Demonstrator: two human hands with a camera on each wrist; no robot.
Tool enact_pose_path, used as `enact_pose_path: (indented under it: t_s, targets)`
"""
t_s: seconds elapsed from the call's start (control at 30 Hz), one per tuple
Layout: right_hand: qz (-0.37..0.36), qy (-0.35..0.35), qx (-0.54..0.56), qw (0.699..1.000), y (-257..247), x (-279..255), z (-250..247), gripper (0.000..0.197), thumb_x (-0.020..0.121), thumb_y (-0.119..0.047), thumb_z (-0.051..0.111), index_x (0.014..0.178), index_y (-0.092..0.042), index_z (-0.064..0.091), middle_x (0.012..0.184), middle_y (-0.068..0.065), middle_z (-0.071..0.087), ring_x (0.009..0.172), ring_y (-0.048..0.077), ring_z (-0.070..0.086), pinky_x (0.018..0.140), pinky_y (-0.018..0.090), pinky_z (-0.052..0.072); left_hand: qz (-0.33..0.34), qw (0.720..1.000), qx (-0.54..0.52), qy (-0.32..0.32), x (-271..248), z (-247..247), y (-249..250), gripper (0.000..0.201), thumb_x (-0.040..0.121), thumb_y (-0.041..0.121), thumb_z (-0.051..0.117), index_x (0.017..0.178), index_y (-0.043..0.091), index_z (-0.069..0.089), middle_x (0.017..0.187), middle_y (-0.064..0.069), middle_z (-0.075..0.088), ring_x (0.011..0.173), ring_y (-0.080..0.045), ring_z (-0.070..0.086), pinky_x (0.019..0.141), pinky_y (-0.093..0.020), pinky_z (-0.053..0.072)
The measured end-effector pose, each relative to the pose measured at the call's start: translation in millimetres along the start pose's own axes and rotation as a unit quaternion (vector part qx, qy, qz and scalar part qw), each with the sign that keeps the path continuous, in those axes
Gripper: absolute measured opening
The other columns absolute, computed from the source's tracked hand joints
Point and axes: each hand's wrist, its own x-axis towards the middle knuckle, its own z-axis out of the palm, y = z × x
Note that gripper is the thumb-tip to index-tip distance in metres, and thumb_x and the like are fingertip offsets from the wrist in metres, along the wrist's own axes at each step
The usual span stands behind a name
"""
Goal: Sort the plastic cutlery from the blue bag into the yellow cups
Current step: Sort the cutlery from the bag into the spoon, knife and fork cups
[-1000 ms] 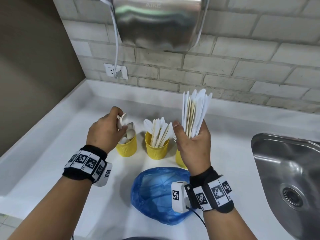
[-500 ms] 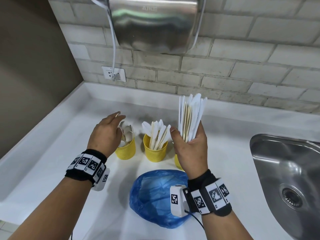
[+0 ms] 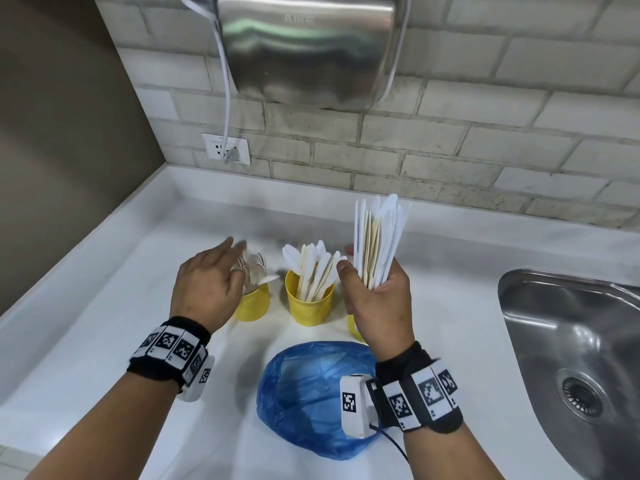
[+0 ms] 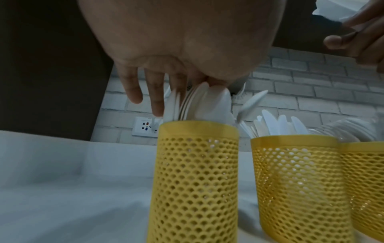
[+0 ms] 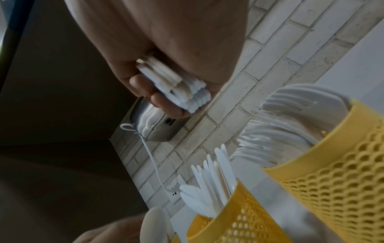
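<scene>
Three yellow mesh cups stand in a row on the white counter. The left cup (image 3: 254, 306) holds white spoons (image 4: 207, 102). The middle cup (image 3: 308, 303) holds knives. The right cup (image 5: 336, 172), holding forks (image 5: 290, 118), is mostly hidden behind my right hand in the head view. My left hand (image 3: 221, 268) hovers over the spoons with its fingers (image 4: 155, 92) straight, holding nothing. My right hand (image 3: 367, 289) grips an upright bundle of white and beige knives (image 3: 375, 244) above the right cup. The crumpled blue bag (image 3: 311, 393) lies in front of the cups.
A steel sink (image 3: 571, 358) is set into the counter at the right. A metal hand dryer (image 3: 304, 46) hangs on the brick wall, its cord running to a socket (image 3: 227, 148). A brown wall borders the counter's left side.
My left hand let go of the spoons it held at the left cup, and its fingers have straightened above them. The right hand still holds the knife bundle upright.
</scene>
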Motion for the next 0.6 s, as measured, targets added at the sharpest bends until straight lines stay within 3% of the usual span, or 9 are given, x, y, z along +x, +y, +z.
enact_pose_path:
  t_s: [0.1,0.17,0.27,0.37,0.43,0.5,0.6]
  targets:
    - [0.011,-0.006,-0.002,1.0,5,1,0,0.011,0.091,-0.016,0.073,0.102,-0.02,0.073,0.076,-0.005,0.07,0.066,0.014,0.063,0.068,0.033,0.05,0.049,0.998,-0.043,0.005,6,-5,8,0.065,0.094,0.042,0.04,0.158,0.028,0.035,0.163,-0.002,0.038,0.145,-0.025,0.041,0.114,-0.046,0.037]
    - [0.012,-0.008,-0.009,1.0,6,1,1,0.01,0.091,-0.018,0.073,0.1,-0.02,0.073,0.074,-0.007,0.069,0.065,0.013,0.063,0.068,0.033,0.05,0.131,0.991,0.01,-0.011,12,-2,14,0.065,0.095,0.052,0.05,0.156,0.036,0.035,0.165,0.002,0.035,0.147,-0.023,0.039,0.114,-0.044,0.037]
    - [0.009,-0.016,-0.016,1.0,6,1,1,0.009,0.091,-0.016,0.073,0.1,-0.019,0.074,0.072,-0.008,0.069,0.063,0.012,0.063,0.067,0.032,0.05,0.191,0.975,0.081,-0.077,16,12,19,0.063,0.089,0.063,0.057,0.147,0.042,0.047,0.154,0.008,0.051,0.138,-0.024,0.051,0.112,-0.045,0.039]
    - [0.006,-0.018,-0.011,1.0,7,1,0,0.009,0.09,-0.019,0.072,0.099,-0.021,0.073,0.073,-0.009,0.069,0.065,0.013,0.063,0.068,0.033,0.05,0.19,0.979,0.062,-0.029,21,20,20,0.04,0.09,0.042,0.071,0.129,0.035,0.067,0.128,0.009,0.071,0.112,-0.025,0.066,0.1,-0.041,0.045]
    - [0.012,-0.014,-0.002,1.0,9,1,-1,0.011,0.086,-0.023,0.072,0.097,-0.022,0.073,0.073,-0.01,0.068,0.065,0.013,0.062,0.07,0.034,0.049,0.189,0.981,0.046,0.015,23,21,18,0.028,0.092,0.029,0.065,0.119,0.03,0.073,0.106,0.006,0.076,0.098,-0.027,0.068,0.093,-0.04,0.047]
    - [0.018,-0.009,0.005,1.0,11,2,-2,0.013,0.084,-0.026,0.072,0.097,-0.023,0.073,0.073,-0.011,0.068,0.066,0.013,0.062,0.071,0.035,0.048,0.193,0.98,0.023,0.038,24,21,15,0.028,0.094,0.023,0.055,0.112,0.024,0.076,0.091,0.003,0.075,0.087,-0.029,0.067,0.086,-0.038,0.049]
    - [0.016,-0.007,0.006,1.0,12,2,-3,0.014,0.084,-0.027,0.073,0.097,-0.021,0.073,0.073,-0.011,0.067,0.065,0.014,0.061,0.071,0.035,0.048,0.15,0.987,-0.04,0.051,23,19,11,0.025,0.092,0.014,0.059,0.11,0.018,0.077,0.092,-0.001,0.074,0.085,-0.028,0.067,0.078,-0.033,0.052]
